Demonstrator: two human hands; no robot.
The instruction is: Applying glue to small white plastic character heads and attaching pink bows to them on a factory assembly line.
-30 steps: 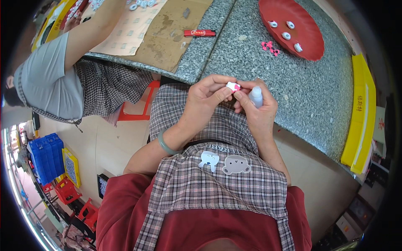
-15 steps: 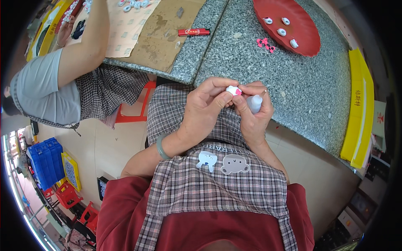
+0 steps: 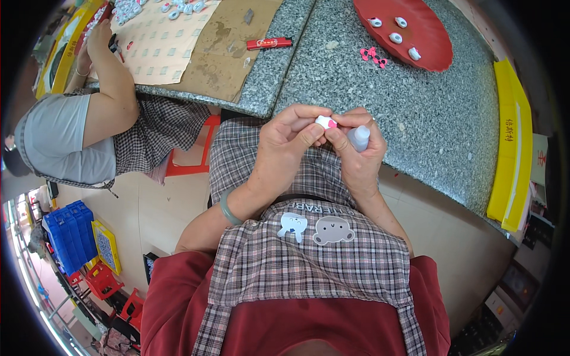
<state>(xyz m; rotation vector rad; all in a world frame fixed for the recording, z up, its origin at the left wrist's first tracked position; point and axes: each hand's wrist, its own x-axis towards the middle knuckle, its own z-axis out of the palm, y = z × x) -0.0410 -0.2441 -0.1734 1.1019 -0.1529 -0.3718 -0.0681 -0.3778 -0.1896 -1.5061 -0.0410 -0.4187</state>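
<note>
My left hand (image 3: 281, 142) is closed, its thumb and fingers pinching a small white figure head (image 3: 325, 121) with a pink bow-like piece (image 3: 332, 124) on it. My right hand (image 3: 362, 160) curls round a small translucent squeeze bottle (image 3: 359, 138), nozzle end up. Its thumb and forefinger press at the pink piece's side of the head. Both hands meet just off the granite table's near edge. Whether the pink piece is fixed or only held there, I cannot tell.
Several white pieces lie in a red scalloped plate (image 3: 430, 56), with loose pink bows (image 3: 373, 57) beside it on the granite table (image 3: 415, 113). A red lighter-like object (image 3: 269, 43) sits near stained cardboard (image 3: 222, 56). A co-worker's arm (image 3: 113, 83) is at left; a yellow strip (image 3: 507, 148) edges the right.
My hands, still gripping the head and bottle, have shifted slightly up in the picture. The co-worker's arm has swung left and lower, uncovering more of the paper sheet.
</note>
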